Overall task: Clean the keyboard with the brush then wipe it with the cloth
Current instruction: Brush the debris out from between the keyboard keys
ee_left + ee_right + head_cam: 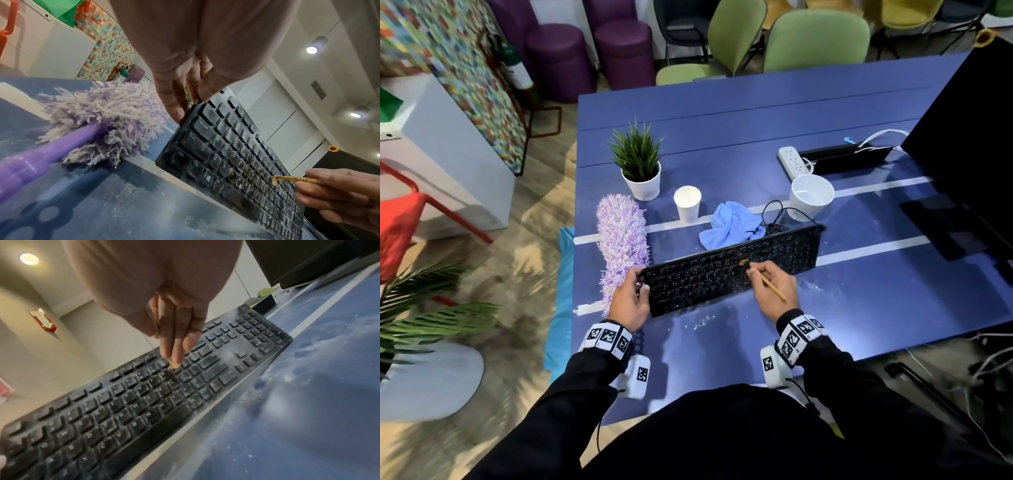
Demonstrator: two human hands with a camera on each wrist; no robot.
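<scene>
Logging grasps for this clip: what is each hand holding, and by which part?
Right hand pinches the thin wooden brush mid-handle; left hand grips the black keyboard by its left end.

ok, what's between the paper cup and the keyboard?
Head view: bare blue table and a white tape stripe between paper cup and keyboard. The blue cloth sits just right of that line.

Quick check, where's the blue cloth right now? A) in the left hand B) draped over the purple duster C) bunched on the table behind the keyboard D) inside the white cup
C: the blue cloth lies bunched on the table behind the keyboard, untouched; the left hand holds the keyboard's end and the right hand holds the brush.
</scene>
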